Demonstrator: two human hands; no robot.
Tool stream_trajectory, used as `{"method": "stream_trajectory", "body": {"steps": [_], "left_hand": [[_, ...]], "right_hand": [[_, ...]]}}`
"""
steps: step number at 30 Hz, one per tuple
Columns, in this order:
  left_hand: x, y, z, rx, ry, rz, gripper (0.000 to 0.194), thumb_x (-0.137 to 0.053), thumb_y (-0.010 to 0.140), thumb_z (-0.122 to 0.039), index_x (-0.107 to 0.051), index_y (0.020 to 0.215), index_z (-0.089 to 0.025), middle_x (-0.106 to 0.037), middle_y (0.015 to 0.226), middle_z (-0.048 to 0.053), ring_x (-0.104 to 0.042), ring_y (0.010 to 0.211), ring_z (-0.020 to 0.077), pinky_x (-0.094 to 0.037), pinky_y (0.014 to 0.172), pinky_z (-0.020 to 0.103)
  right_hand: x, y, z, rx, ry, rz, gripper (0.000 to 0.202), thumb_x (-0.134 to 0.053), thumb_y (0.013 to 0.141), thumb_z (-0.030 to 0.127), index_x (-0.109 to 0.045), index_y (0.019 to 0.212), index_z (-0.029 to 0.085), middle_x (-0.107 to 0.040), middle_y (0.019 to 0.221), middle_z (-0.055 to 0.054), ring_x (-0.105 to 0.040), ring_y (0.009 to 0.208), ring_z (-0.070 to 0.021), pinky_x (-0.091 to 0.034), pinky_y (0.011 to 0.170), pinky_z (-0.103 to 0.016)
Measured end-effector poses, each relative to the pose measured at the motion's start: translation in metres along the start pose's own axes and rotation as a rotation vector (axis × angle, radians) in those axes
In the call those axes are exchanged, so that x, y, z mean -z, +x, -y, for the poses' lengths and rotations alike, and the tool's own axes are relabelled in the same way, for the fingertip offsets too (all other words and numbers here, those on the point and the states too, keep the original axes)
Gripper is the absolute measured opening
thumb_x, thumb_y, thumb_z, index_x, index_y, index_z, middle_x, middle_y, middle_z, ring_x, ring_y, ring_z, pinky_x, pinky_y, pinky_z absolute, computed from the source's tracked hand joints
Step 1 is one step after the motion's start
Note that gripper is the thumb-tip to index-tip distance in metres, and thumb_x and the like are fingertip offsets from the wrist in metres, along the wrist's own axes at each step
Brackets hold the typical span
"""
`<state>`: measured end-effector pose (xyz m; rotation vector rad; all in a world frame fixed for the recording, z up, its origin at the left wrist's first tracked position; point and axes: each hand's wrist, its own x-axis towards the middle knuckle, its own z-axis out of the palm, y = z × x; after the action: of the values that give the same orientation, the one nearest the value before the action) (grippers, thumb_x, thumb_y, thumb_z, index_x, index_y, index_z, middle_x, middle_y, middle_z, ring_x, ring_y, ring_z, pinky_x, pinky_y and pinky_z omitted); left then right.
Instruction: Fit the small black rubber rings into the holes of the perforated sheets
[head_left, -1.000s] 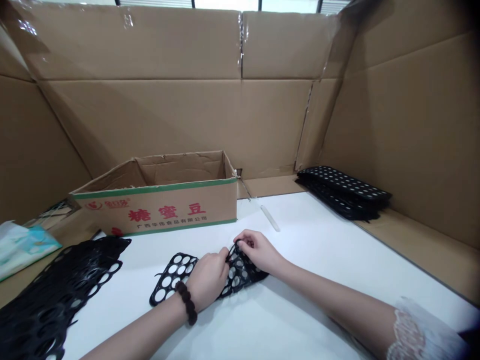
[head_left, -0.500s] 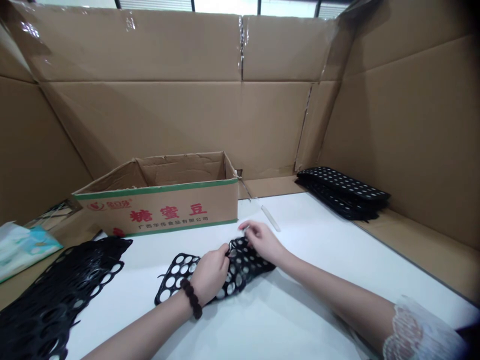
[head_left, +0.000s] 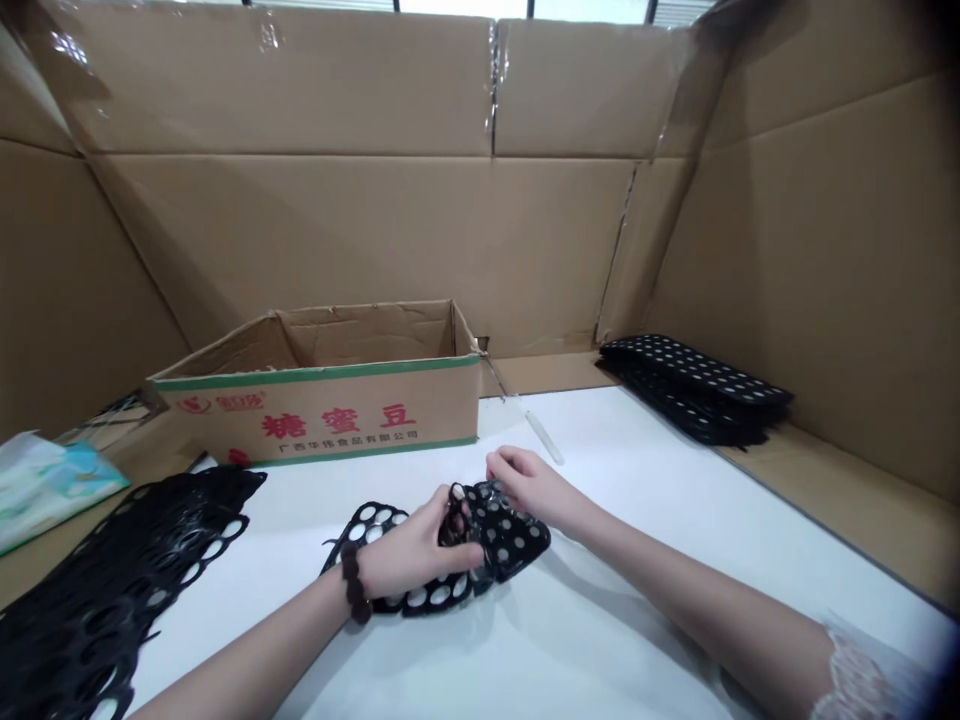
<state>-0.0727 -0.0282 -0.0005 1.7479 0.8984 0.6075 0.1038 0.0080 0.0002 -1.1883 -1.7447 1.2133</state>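
A black sheet with round holes (head_left: 439, 595) lies on the white table, its right part a darker section with smaller pale dots (head_left: 517, 540). My left hand (head_left: 416, 552), with a dark beaded band at the wrist, grips the middle of the sheet between thumb and fingers. At the upper edge of the dotted section, my right hand (head_left: 529, 482) is closed in a pinch. What its fingertips hold is too small to make out.
An open cardboard box (head_left: 375, 400) with red lettering stands behind my hands. Black perforated sheets (head_left: 97, 590) lie at left beside a tissue pack (head_left: 60, 490). Dotted black pieces (head_left: 697, 385) are stacked at back right. A thin pale tool (head_left: 544, 437) lies near my right hand.
My left hand has turned, its thumb now stretched across the sheet. The dotted section has swung flatter and shows more of its face. My right hand has shifted slightly right.
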Motion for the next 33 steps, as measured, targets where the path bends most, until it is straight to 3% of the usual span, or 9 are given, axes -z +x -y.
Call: {"method": "stream_trajectory", "body": {"steps": [2, 8, 12, 14, 17, 21, 26, 33], "left_hand": [[0.0, -0.001, 0.001, -0.004, -0.006, 0.009, 0.035, -0.06, 0.067, -0.027, -0.038, 0.093, -0.017, -0.046, 0.091, 0.001, -0.043, 0.086, 0.014, -0.036, 0.078, 0.026], [-0.004, 0.004, 0.006, 0.027, -0.083, -0.096, 0.025, -0.056, 0.069, -0.02, -0.039, 0.087, -0.017, -0.041, 0.074, -0.003, -0.041, 0.068, 0.0091, -0.037, 0.064, 0.021], [-0.002, 0.008, 0.007, 0.023, -0.101, -0.181, 0.021, -0.054, 0.07, -0.019, -0.044, 0.088, -0.015, -0.048, 0.076, -0.001, -0.045, 0.069, 0.0106, -0.039, 0.064, 0.022], [-0.001, 0.01, 0.007, 0.004, -0.118, -0.198, 0.019, -0.053, 0.07, -0.019, -0.047, 0.087, -0.013, -0.052, 0.079, 0.001, -0.048, 0.073, 0.0125, -0.04, 0.067, 0.023], [-0.001, 0.011, 0.006, 0.001, -0.089, -0.214, 0.016, -0.051, 0.073, -0.024, -0.051, 0.084, -0.012, -0.056, 0.08, 0.003, -0.05, 0.075, 0.0147, -0.041, 0.068, 0.025], [-0.002, 0.008, 0.002, 0.052, 0.032, -0.254, 0.018, -0.049, 0.075, -0.031, -0.053, 0.077, -0.014, -0.058, 0.076, 0.001, -0.051, 0.071, 0.0149, -0.041, 0.063, 0.024], [-0.003, 0.005, -0.002, 0.069, 0.128, -0.241, 0.021, -0.046, 0.076, -0.033, -0.054, 0.078, -0.015, -0.06, 0.08, 0.002, -0.051, 0.074, 0.0154, -0.041, 0.065, 0.023], [-0.003, 0.007, 0.001, 0.09, 0.077, -0.244, 0.024, -0.042, 0.079, -0.036, -0.051, 0.078, -0.015, -0.057, 0.077, 0.001, -0.05, 0.073, 0.0137, -0.04, 0.065, 0.022]], "right_hand": [[0.0, -0.004, -0.001, -0.016, -0.019, 0.028, 0.029, -0.036, 0.081, 0.043, -0.045, 0.072, 0.017, -0.033, 0.052, 0.006, -0.033, 0.04, -0.0055, -0.029, 0.037, -0.018], [0.0, -0.004, -0.008, -0.078, -0.023, 0.126, 0.012, -0.035, 0.081, 0.023, -0.046, 0.081, 0.018, -0.038, 0.055, 0.006, -0.034, 0.04, -0.0052, -0.029, 0.038, -0.017], [-0.002, -0.002, -0.009, -0.031, -0.127, 0.094, 0.014, -0.033, 0.077, 0.013, -0.046, 0.075, 0.017, -0.049, 0.064, 0.002, -0.04, 0.05, -0.007, -0.032, 0.047, -0.018], [-0.005, -0.004, -0.007, 0.042, -0.219, 0.034, 0.015, -0.032, 0.08, 0.017, -0.046, 0.072, 0.017, -0.05, 0.065, 0.001, -0.045, 0.058, -0.0095, -0.035, 0.054, -0.021], [-0.01, -0.011, -0.005, 0.141, -0.356, -0.006, 0.02, -0.035, 0.083, 0.036, -0.043, 0.075, 0.019, -0.051, 0.066, 0.001, -0.047, 0.063, -0.012, -0.034, 0.055, -0.022], [-0.013, -0.015, -0.007, 0.186, -0.604, 0.067, 0.042, -0.055, 0.066, 0.054, -0.039, 0.085, 0.021, -0.048, 0.058, 0.004, -0.043, 0.049, -0.0117, -0.026, 0.045, -0.02], [-0.013, -0.015, -0.009, 0.358, -0.886, 0.081, 0.039, -0.055, 0.069, 0.05, -0.041, 0.086, 0.019, -0.058, 0.072, -0.003, -0.053, 0.056, -0.0163, -0.024, 0.046, -0.022], [-0.026, -0.022, -0.006, 0.399, -1.077, 0.068, 0.019, -0.04, 0.083, 0.032, -0.046, 0.086, 0.015, -0.061, 0.074, -0.007, -0.056, 0.057, -0.0177, -0.024, 0.044, -0.025]]}}
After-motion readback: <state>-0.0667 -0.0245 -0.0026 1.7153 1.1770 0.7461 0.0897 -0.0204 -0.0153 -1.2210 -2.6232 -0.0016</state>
